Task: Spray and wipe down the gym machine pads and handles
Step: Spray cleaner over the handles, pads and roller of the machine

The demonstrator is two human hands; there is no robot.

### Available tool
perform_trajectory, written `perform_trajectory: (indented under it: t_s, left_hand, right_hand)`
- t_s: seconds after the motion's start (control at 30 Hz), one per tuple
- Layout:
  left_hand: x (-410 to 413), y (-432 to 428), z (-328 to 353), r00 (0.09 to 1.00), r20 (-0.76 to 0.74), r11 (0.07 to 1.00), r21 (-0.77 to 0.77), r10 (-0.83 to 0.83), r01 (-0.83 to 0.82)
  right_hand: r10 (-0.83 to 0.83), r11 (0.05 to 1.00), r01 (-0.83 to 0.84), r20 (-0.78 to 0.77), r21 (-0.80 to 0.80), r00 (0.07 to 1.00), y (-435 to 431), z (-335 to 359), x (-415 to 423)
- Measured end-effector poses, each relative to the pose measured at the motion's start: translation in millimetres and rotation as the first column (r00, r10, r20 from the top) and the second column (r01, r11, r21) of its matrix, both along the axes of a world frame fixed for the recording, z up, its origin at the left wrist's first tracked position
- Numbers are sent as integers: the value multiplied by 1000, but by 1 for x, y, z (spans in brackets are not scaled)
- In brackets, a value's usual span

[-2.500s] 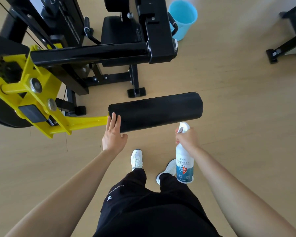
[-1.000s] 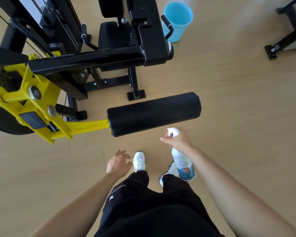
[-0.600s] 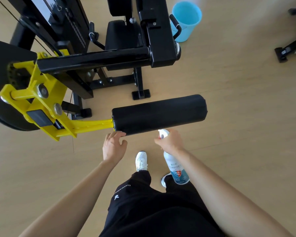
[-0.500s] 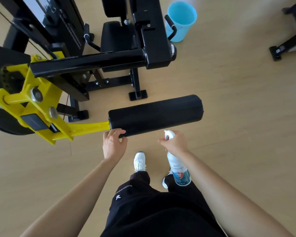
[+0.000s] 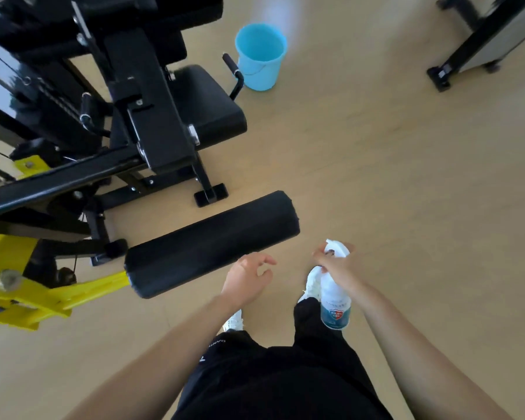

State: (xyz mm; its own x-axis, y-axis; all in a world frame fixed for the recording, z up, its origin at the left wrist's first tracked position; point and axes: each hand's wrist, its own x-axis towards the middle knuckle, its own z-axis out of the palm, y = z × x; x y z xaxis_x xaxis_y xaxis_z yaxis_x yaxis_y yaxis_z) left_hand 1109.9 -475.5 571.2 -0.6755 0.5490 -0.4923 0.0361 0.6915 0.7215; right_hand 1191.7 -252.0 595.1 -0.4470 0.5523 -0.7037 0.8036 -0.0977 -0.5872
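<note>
Gym machine stands upper left on the floor: black frame, one yellow arm carrying one black roller pad, tilted across centre. One seat pad behind it, two handles showing. One blue bucket on the floor past the seat. Left hand: grip released, fingers loosely curled, just beside the roller's near edge. Right hand: grip grasping the one spray bottle at its head.
</note>
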Motion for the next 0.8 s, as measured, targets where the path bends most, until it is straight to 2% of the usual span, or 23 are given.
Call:
perform_trajectory:
  t_s: [0.13, 0.27, 0.43, 0.6, 0.8]
  left_hand:
    - [2, 85, 10, 993, 80, 995, -44, -83, 86]
    - [-2, 177, 29, 986, 153, 997, -33, -69, 75]
    - [-18, 269, 52, 987, 156, 998, -31, -41, 46]
    - [-51, 323, 60, 984, 179, 998, -65, -10, 22]
    - [-125, 368, 49, 981, 147, 992, -49, 125, -119]
  right_hand:
    - [4, 1000, -2, -230, 11, 973, 63, 11, -8]
    - [62, 998, -60, -397, 16, 916, 130, 34, -19]
    - [128, 988, -151, -451, -14, 883, 201, 48, -48]
    - [109, 974, -201, -568, -102, 816, 253, 70, -98]
    - [79, 955, -230, -583, -189, 809, 303, 78, -179]
